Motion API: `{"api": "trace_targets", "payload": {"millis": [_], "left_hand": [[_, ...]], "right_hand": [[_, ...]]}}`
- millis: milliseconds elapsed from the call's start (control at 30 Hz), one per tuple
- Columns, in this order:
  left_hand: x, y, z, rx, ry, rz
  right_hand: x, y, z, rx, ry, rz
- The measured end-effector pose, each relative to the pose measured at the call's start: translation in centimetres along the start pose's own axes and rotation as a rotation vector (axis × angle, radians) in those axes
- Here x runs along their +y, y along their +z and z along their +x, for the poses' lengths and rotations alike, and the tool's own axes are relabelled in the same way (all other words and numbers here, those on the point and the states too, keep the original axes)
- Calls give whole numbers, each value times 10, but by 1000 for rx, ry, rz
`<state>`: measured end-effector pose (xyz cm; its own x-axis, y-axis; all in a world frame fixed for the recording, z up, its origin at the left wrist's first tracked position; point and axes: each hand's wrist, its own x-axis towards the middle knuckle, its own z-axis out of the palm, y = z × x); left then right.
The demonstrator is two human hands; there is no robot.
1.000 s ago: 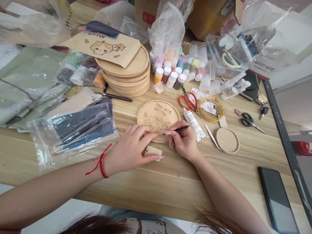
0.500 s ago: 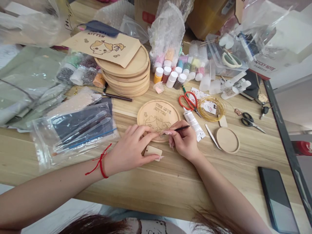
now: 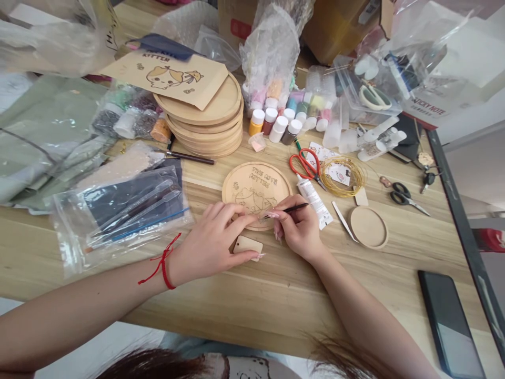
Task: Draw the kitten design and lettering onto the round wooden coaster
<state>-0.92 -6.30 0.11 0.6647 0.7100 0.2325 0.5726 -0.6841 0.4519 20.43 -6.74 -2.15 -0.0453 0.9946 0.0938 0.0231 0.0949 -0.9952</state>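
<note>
In the head view, a round wooden plate lies flat on the table with lettering and a kitten outline drawn on it. My right hand is closed around a slim black pen-like tool, its tip hidden among the fingertips at the plate's near edge. Across from it, my left hand rests with fingers stretched; the index fingertip touches the lower part of the plate. Its thumb lies over a small wooden tag with a hole in one corner.
Stacked wooden plates carry a kitten-print paper. Paint bottles, red scissors, a white tube, gold wire, a small round tray and a phone surround the work. Plastic bags lie left.
</note>
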Motion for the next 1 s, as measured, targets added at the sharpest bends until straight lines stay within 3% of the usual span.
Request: {"api": "trace_targets", "payload": {"millis": [233, 500, 767, 1000], "left_hand": [[1, -2, 0, 12, -14, 5], [4, -7, -1, -17, 137, 168], [3, -9, 2, -58, 89, 44], [1, -9, 5, 20, 180, 103]], "right_hand": [[-8, 3, 2, 114, 30, 58], [-9, -5, 6, 283, 65, 146], [-10, -5, 8, 401, 64, 250], [-7, -8, 9, 356, 57, 336]]}}
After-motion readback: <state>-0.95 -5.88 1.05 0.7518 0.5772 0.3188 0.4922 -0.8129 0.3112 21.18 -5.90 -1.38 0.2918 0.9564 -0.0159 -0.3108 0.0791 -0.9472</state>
